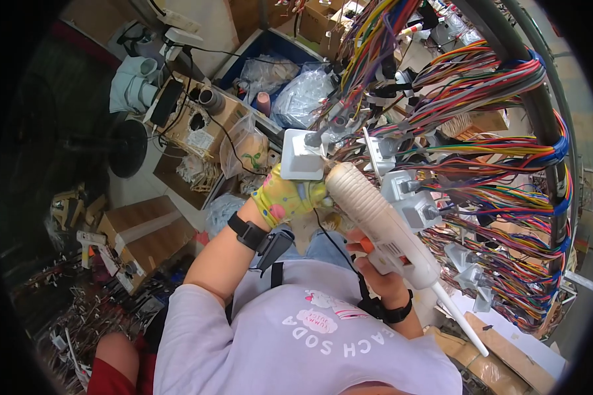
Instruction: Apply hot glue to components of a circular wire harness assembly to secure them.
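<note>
The left hand (in a yellow patterned glove) grips the white plastic block beside the wire harness. The right hand is closed around the glue gun; keep its nozzle steady against the block.

The white block sits at the centre, the glue gun touching it at four o'clock. Wire bundles spread at three o'clock, cardboard boxes at nine o'clock.
</note>
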Demonstrator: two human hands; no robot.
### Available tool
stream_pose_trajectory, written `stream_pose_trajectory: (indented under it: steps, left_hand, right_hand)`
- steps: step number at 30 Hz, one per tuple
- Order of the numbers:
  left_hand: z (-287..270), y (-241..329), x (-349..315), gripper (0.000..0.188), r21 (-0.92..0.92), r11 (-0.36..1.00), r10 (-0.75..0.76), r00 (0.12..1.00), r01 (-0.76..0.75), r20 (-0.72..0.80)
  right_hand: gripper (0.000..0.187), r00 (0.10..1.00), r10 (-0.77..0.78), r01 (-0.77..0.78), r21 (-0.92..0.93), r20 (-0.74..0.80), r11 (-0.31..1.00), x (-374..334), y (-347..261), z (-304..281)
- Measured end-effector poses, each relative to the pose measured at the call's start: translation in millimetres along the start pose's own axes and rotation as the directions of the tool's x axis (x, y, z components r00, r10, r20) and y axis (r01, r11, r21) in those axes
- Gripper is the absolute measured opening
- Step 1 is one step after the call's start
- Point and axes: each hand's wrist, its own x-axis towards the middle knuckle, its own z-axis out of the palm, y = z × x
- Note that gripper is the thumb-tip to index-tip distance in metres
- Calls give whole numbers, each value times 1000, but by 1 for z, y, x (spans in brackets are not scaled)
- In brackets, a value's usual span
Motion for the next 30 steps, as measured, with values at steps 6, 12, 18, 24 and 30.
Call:
stream_pose_trajectory:
  steps: [6,12,18,24,30]
  left_hand:
    - [-55,6,20,38,398,877,202,958,-269,201]
    - [-10,6,-3,55,-169,960,265,920,-224,289]
    - [-21,6,7,56,-194,869,475,877,-454,75]
    - [-7,14,5,42,-87,908,417,906,-411,74]
    - [-13,9,0,44,14,935,350,930,-353,117]
  right_hand:
    - [58,999,-12,13,-37,32,999,-2,-11,0]
    - [58,999,-36,37,-65,29,997,-3,-9,-3]
    - [56,995,-3,13,-100,98,995,-7,0,-9]
    - [61,995,-6,17,-105,101,994,2,-5,-6]
    - [63,994,-3,21,-173,106,985,3,-5,-7]
